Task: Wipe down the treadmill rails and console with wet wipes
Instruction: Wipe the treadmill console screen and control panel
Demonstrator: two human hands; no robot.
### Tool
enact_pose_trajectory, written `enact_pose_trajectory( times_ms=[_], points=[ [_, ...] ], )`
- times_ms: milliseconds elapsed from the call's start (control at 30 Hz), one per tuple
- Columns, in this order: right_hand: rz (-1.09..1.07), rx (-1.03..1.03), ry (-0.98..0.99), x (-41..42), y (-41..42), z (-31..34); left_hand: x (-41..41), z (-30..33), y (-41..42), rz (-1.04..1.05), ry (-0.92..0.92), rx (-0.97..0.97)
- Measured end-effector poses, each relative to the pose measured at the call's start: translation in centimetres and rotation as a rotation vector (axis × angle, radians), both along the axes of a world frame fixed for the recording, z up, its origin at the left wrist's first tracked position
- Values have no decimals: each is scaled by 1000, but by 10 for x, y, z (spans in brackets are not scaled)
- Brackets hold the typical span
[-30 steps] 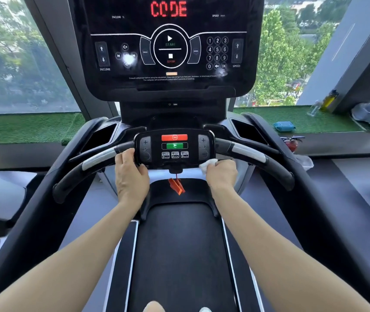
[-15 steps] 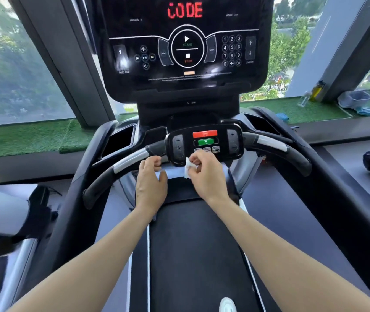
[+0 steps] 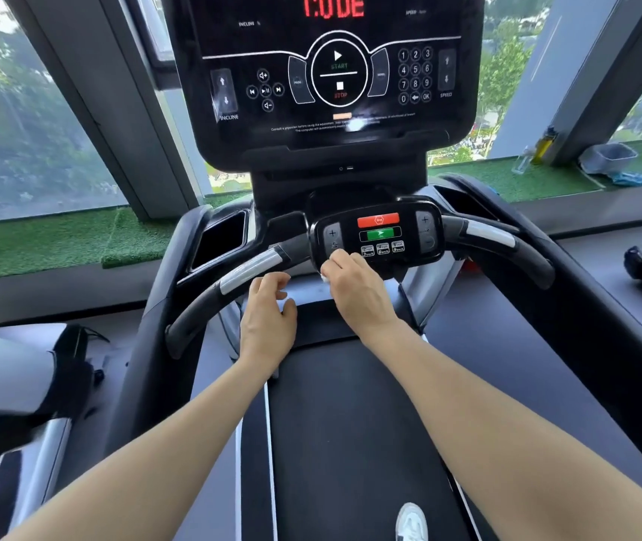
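The black treadmill console point(image 3: 335, 76) shows red "CODE" at the top. Below it sits a small control pad point(image 3: 379, 236) with a red and a green button, between the left handlebar point(image 3: 241, 279) and the right handlebar point(image 3: 491, 240). My right hand point(image 3: 358, 290) presses a white wet wipe point(image 3: 325, 276) against the pad's lower left edge; most of the wipe is hidden under the fingers. My left hand point(image 3: 268, 318) hovers just below the left handlebar, fingers curled and apart, holding nothing.
The dark running belt point(image 3: 350, 443) stretches below, with a white shoe tip point(image 3: 411, 521) on it. Side rails point(image 3: 584, 290) flank the belt. A neighbouring treadmill point(image 3: 18, 384) stands to the left. On the green turf sill point(image 3: 526, 181) are a plastic tub point(image 3: 608, 158) and bottles point(image 3: 541, 146).
My left hand has let go of the left handlebar and dropped below it. My right hand moved the wipe from the pad's right side to its lower left. The view shifted left.
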State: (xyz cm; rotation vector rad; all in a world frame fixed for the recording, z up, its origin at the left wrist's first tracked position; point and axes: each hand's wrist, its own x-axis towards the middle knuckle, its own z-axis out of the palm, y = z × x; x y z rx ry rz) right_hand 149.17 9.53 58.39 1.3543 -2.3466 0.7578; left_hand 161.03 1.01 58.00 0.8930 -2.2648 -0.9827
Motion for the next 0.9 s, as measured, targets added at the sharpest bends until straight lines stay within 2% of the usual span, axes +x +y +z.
enact_pose_trajectory(
  times_ms=[300, 367, 433, 567, 733, 900],
  points=[
    [-110, 191, 140, -27, 31, 21, -17, 5, 4, -52, 16, 28],
    [-177, 119, 67, -31, 32, 22, -22, 6, 7, -65, 20, 35],
    [-152, 75, -19, -24, 29, 21, -28, 7, 7, -67, 32, 36],
    [20, 125, -54, 3, 9, 13, -35, 6, 7, -67, 44, 55],
    [25, 200, -33, -4, 16, 4, -36, 2, 1, -64, 43, 33],
    [10, 62, -146, -20, 26, 27, -38, -3, 1, -40, 61, 70]
  ],
)
